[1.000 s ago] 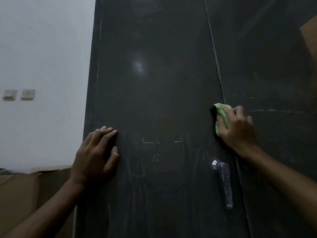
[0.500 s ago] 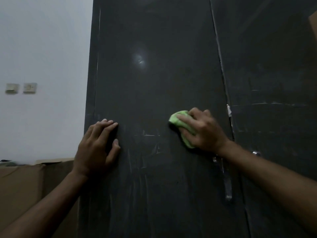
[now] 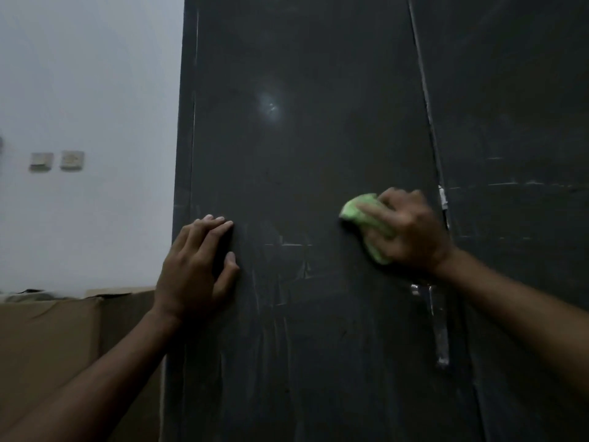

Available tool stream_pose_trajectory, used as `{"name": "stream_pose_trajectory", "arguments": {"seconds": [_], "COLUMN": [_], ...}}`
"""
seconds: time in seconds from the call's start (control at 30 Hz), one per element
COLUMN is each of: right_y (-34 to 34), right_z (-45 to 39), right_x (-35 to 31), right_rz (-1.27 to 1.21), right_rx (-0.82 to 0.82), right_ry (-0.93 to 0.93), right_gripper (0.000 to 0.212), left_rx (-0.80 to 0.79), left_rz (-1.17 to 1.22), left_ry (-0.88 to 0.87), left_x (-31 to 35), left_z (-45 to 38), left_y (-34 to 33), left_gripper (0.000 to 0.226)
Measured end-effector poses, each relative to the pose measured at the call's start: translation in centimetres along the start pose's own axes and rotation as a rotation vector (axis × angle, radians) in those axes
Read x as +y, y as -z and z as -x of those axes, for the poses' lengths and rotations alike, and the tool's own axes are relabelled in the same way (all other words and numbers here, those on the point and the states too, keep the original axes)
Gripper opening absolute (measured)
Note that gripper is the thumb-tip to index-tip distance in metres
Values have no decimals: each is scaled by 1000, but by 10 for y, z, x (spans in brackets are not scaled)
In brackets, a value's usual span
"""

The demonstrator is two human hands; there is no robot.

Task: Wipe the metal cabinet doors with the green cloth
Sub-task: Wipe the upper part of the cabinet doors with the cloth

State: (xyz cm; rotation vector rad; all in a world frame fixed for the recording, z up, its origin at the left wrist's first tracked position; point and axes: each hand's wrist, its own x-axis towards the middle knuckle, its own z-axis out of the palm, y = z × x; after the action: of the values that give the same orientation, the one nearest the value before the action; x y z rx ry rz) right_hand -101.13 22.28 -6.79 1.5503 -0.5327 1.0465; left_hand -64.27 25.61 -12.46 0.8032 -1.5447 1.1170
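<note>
A dim, close view of a tall dark metal cabinet, seen from the wearer's head, with both bare arms reaching forward to it.

The right hand (image 3: 411,231) presses a green cloth (image 3: 366,223) against the left door (image 3: 302,138), just left of the seam between the two doors and above a slim metal handle (image 3: 438,320). Its fingers are curled over the bunched cloth and clamp it to the metal; the hand is blurred, so exactly how the thumb lies cannot be told. The left hand (image 3: 196,269) rests flat on the same door near its left edge, fingers straight and close together, holding nothing.

The cloth looks soft, light and limp, a wad that squashes under the palm. It is probably best held as it is now, gathered under the whole hand with the fingers spread over the top, so it slides without rolling free. The doors look stiff, smooth and flat, likely to rattle or swing unless braced, which the left hand seems to be doing.

The cloth is bright lime green, crumpled, showing past the fingers at its upper left and lower edge. The doors are near-black and matte, with pale scuffs, faint streaks and one soft glare spot high up. The right door (image 3: 516,129) carries thin horizontal scratches.

At left are a pale wall (image 3: 89,90), two wall plates (image 3: 57,160) and a cardboard box (image 3: 63,339).
</note>
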Motion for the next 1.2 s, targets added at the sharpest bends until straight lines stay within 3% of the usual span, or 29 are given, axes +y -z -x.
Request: {"name": "stream_pose_trajectory", "arguments": {"seconds": [0.13,0.2,0.27,0.33,0.4,0.43,0.5,0.6,0.63,0.67,0.73,0.8,0.83,0.87,1.0,1.03,1.07,1.17,1.2], "right_y": [-3,-13,-25,-30,-25,-23,-28,-36,-38,-43,-50,-51,-50,-50,-56,-59,-61,-63,-60], "right_z": [-31,-59,-72,-63,-52,-55,-76,-123,-133,-138,-135,-126,-134,-147,-197,-199,-197,-172,-177], "right_x": [37,4,-48,-97,-105,-95,-73,-67,-83,-104,-147,-163,-153,-142,-123,-137,-152,-181,-169], "right_rz": [41,2,-65,-151,-151,-116,-42,-103,-137,-147,-193,-206,-171,-144,-133,-150,-191,-233,-190], "right_rx": [157,149,125,19,-77,-76,23,127,124,128,105,-49,-79,-68,48,54,48,-121,-144], "right_ry": [-629,-779,-611,-197,151,198,-2,-590,-701,-688,-313,158,260,227,-375,-376,-277,392,496], "right_gripper": [45,41,41,44,44,42,39,38,37,37,36,37,37,38,37,36,36,36,37], "left_rx": [12,5,1,-4,-21,-36,-66,-78,-72,-66,-49,-34,-28,-19,15,19,25,62,68], "left_rz": [-4,-1,-8,-14,-11,-13,-25,-54,-62,-68,-80,-89,-90,-90,-78,-86,-95,-94,-93], "left_ry": [4,4,10,19,16,6,-21,-46,-52,-57,-71,-91,-97,-96,-97,-104,-110,-107,-109], "left_x": [1,1,2,4,5,5,5,2,2,1,-1,-4,-5,-6,-7,-8,-8,-9,-9], "left_z": [0,0,0,3,10,15,24,33,34,35,36,38,38,39,40,41,41,42,42], "left_y": [-1,-1,0,3,5,7,8,7,7,6,4,2,0,-1,-4,-4,-4,-5,-6], "left_gripper": [53,53,52,51,51,52,54,58,57,56,53,49,48,48,45,44,44,37,37]}}
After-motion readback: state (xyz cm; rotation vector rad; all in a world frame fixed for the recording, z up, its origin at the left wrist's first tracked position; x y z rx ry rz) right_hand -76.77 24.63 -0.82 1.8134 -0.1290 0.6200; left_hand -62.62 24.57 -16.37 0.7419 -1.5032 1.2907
